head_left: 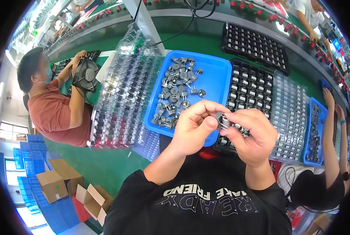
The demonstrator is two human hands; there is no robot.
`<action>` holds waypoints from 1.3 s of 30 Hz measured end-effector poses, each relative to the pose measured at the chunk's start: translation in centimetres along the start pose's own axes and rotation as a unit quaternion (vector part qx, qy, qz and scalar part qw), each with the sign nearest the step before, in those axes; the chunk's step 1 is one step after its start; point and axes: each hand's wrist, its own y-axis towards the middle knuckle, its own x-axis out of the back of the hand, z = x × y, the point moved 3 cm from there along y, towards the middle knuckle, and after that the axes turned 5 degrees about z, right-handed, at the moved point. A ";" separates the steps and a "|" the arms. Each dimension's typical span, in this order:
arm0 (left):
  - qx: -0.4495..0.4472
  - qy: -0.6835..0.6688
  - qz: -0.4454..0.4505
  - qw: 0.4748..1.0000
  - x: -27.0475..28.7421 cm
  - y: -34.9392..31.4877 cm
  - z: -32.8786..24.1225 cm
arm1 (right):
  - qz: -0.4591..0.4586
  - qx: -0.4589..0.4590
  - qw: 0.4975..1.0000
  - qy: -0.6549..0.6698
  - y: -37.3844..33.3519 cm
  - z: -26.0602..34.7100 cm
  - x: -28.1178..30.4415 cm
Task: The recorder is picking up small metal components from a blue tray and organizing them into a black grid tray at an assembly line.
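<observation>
In front of my chest, my left hand [194, 127] pinches a small round grey part with metal pins [223, 121] between thumb and fingers. The fingertips of my right hand [255, 135] close on the same part from the other side. Fingers partly cover it, so its full shape is hidden. Just beyond my hands lies a blue tray [216, 84], with a heap of similar grey pinned parts [177, 88] mostly on its left side. Right of it, partly behind my right hand, is a black tray [253, 84] filled with small silver-and-black pieces.
Stacked clear plastic trays [122, 94] stand at left, another clear tray [288, 117] at right. A second black tray [257, 47] lies farther back. A co-worker [57, 105] sits left beside a black fan [86, 74]; another person [320, 184] works right. Cardboard boxes [52, 186] stand lower left.
</observation>
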 end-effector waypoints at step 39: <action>0.138 0.455 0.035 0.879 2.4 4.2 2.7 | 0.106 -0.158 0.974 -0.120 0.7 -11.3 3.6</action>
